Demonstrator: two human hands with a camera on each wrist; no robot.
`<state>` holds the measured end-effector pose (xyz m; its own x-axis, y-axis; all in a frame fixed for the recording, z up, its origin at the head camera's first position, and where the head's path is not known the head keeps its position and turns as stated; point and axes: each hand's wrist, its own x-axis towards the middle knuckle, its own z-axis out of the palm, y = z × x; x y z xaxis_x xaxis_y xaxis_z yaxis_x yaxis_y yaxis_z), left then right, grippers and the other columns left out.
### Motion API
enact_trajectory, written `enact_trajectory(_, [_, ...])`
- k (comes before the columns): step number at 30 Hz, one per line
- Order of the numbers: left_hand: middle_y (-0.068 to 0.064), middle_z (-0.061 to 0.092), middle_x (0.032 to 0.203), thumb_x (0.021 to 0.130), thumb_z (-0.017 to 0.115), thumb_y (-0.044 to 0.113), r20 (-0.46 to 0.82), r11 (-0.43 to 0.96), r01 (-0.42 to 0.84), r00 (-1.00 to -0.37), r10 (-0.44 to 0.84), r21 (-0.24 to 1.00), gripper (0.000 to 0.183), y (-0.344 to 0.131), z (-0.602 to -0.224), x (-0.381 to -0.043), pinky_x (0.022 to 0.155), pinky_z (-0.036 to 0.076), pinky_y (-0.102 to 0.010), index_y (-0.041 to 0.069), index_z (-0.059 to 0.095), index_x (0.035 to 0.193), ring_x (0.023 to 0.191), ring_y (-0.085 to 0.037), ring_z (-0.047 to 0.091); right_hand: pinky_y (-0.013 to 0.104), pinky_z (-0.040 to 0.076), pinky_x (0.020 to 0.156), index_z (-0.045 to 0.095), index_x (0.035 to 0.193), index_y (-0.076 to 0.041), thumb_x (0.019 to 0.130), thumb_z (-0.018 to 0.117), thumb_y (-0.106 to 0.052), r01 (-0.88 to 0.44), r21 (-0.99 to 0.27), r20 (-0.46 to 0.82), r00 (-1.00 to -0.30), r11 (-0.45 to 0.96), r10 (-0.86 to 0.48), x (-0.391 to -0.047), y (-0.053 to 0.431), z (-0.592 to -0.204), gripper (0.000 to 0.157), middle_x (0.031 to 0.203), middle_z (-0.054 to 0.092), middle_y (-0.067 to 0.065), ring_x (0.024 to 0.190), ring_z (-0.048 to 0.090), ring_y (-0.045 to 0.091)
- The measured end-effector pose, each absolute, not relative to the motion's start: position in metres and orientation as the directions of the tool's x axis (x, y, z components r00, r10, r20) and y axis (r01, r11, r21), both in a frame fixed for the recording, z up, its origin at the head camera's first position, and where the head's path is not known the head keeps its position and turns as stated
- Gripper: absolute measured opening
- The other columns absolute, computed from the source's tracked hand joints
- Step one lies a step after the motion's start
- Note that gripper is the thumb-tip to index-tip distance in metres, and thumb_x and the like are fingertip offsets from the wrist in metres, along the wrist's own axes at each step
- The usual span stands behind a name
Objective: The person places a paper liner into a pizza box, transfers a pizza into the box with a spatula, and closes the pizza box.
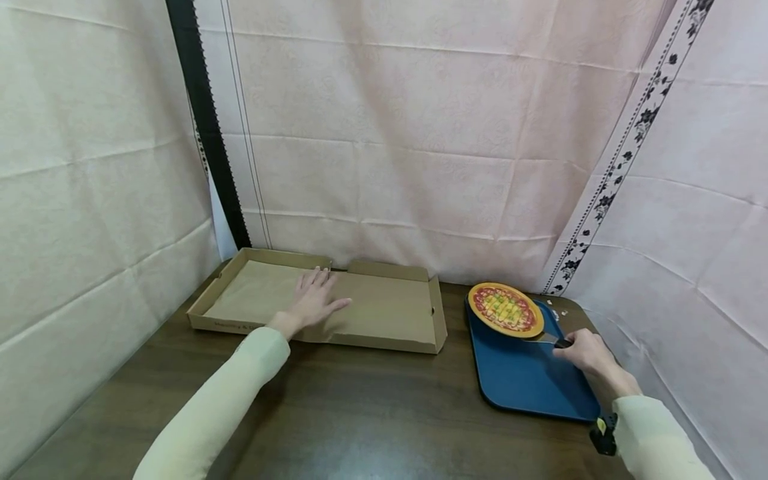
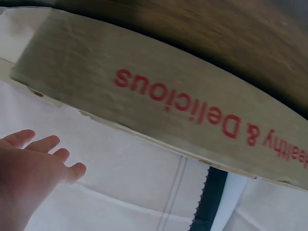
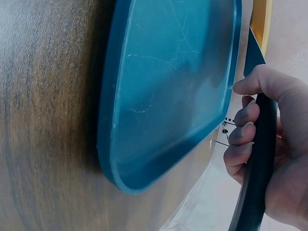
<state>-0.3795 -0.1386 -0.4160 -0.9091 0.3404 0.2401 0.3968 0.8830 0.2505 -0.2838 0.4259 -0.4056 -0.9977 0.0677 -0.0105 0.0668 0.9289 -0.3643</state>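
Observation:
My right hand (image 1: pixel 591 360) grips the black handle (image 3: pixel 259 159) of a pizza server, fingers curled round it in the right wrist view. On the server's metal blade (image 1: pixel 545 338) rests a round pizza (image 1: pixel 505 309) with a yellow rim and red, yellow and green topping, raised above the far part of a blue tray (image 1: pixel 522 383). Over an open cardboard pizza box (image 1: pixel 390 307), my left hand (image 1: pixel 313 301) spreads its fingers and holds nothing. Whether it touches the box, I cannot tell. Most of the blade is hidden under the pizza.
Box and tray stand on a dark wooden table (image 1: pixel 384 407), the tray at the right. Paper (image 1: pixel 252 290) lines the box's left part. Pale cloth (image 1: pixel 384 167) hangs behind the table and along both sides. Small pale bits (image 1: pixel 563 312) lie by the tray's far right corner.

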Motion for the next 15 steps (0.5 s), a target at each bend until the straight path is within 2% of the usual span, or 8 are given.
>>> enact_trajectory(8, [-0.026, 0.020, 0.158, 0.095, 0.046, 0.058, 0.230, 0.897, 0.357, -0.925, 0.302, 0.261, 0.081, -0.160, -0.414, -0.385, 0.116, -0.002, -0.065, 0.005, 0.024, 0.153, 0.148, -0.043, 0.009, 0.025, 0.029, 0.051, 0.053, 0.062, -0.012, 0.080, 0.066, -0.024, 0.078, -0.360, -0.020, -0.997, 0.930, 0.076, -0.282, 0.427, -0.406, 0.026, 0.054, 0.031, -0.006, 0.053, 0.038, 0.012])
enact_trajectory(15, [-0.027, 0.018, 0.158, 0.096, 0.046, 0.057, 0.235, 0.903, 0.325, -0.936, 0.263, 0.282, 0.082, -0.182, -0.414, -0.387, 0.115, -0.003, -0.066, 0.004, 0.022, 0.153, 0.148, -0.045, 0.006, 0.024, 0.027, 0.051, 0.049, 0.060, -0.013, 0.080, 0.067, -0.024, 0.072, -0.359, -0.011, -0.997, 0.931, 0.073, -0.281, 0.428, -0.405, 0.028, 0.054, 0.031, -0.006, 0.052, 0.037, 0.012])
